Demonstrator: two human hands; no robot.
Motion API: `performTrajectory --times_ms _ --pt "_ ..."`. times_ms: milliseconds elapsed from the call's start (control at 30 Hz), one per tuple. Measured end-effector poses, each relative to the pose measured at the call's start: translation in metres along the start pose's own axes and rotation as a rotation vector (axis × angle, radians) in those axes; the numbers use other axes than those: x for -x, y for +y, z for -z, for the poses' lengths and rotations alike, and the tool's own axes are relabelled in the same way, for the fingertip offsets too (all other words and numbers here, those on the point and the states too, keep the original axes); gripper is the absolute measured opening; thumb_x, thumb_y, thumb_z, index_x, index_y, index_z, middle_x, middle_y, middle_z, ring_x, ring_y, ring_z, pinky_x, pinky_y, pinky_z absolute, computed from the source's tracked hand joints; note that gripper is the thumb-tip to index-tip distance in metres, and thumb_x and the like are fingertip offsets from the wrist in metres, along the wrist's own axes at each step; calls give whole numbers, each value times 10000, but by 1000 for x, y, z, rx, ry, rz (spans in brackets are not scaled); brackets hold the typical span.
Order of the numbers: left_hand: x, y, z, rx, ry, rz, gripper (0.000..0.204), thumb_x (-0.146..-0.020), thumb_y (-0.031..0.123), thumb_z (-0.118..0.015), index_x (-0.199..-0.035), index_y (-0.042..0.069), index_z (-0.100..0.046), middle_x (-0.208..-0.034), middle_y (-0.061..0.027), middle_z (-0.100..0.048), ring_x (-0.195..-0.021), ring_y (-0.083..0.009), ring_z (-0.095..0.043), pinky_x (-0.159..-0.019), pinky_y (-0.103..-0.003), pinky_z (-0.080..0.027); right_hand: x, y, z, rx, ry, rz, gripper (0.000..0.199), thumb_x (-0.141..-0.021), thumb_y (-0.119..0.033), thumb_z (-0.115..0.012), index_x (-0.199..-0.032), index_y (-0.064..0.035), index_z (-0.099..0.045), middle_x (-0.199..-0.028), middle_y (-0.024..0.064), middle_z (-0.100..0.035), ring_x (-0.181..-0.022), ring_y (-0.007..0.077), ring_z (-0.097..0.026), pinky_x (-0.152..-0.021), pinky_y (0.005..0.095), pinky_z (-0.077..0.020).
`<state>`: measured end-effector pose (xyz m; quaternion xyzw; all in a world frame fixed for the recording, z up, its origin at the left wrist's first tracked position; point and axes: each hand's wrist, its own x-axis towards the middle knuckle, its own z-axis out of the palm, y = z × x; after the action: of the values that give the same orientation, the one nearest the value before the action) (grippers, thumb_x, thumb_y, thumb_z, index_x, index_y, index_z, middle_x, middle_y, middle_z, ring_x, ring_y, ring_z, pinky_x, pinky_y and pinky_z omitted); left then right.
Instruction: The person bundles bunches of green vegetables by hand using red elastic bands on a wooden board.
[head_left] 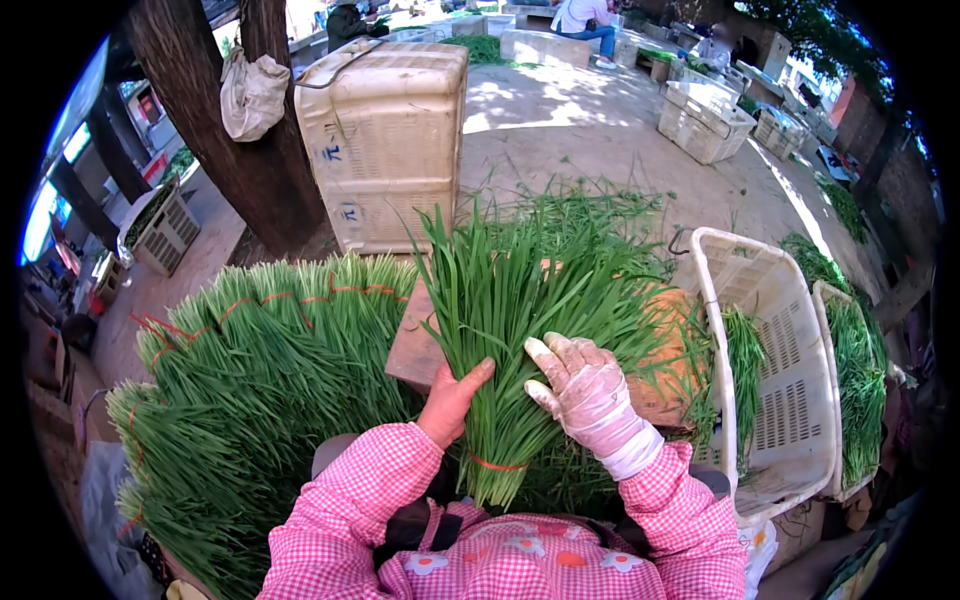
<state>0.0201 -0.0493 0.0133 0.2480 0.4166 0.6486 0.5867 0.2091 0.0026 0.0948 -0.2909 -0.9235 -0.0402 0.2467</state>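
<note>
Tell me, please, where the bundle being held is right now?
The chive bundle stands centre-frame between left hand and gloved right hand, beside the bundled stack.

Both my forearms come up from the lower edge in pink checked sleeves, elbows bent, wrists angled inward toward each other. My left hand (452, 398) is bare, its grip closed, thumb stretched up and to the right. My right hand (590, 392) wears a pale glove, fingers spread and pointing up-left, palm pressed flat, wrist cuffed in white.
</note>
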Motion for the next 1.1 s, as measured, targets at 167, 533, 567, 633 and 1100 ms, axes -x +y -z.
performTrajectory --times_ms 167,533,567,633,1100 --pt "-1 10 0 65 53 80 373 -916 182 -555 -1256 66 -455 -1179 -52 -564 -1031 -190 -572 -865 -357 -496 13 16 -2 -32 -45 -70 466 -788 -326 -652 -1163 -66 -558 -1016 103 -600 -899 265 -569 -772 391 -469" --pt "-4 11 5 158 100 88 377 -927 209 -530 -1265 62 -448 -1169 -66 -573 -1025 -216 -582 -866 -375 -499 30 115 23 78 251 -497 151 -850 -121 -580 -971 -43 -625 -856 141 -642 -804 320 -620 -706 398 -494" --pt "-5 12 10 158 150 91 363 -932 239 -517 -1248 66 -472 -1148 -73 -591 -1013 -226 -595 -867 -387 -501 35 121 26 125 260 -481 220 -852 -176 -592 -1020 -36 -613 -897 156 -647 -852 322 -620 -741 395 -493" --pt "-9 15 20 259 130 130 367 -930 265 -515 -1241 72 -483 -1144 -72 -597 -1009 -228 -600 -869 -395 -502 42 123 25 55 -31 -608 389 -844 -280 -619 -1121 -12 -570 -1010 190 -626 -960 331 -598 -820 391 -472" --pt "-20 -5 7 210 -2 155 448 -905 334 -556 -1267 85 -468 -1182 -55 -582 -1045 -206 -573 -910 -362 -469 18 -8 -43 -1848 0 -899 520 -818 -289 -708 -1229 -37 -515 -1144 25 -575 -1002 117 -538 -899 300 -436"
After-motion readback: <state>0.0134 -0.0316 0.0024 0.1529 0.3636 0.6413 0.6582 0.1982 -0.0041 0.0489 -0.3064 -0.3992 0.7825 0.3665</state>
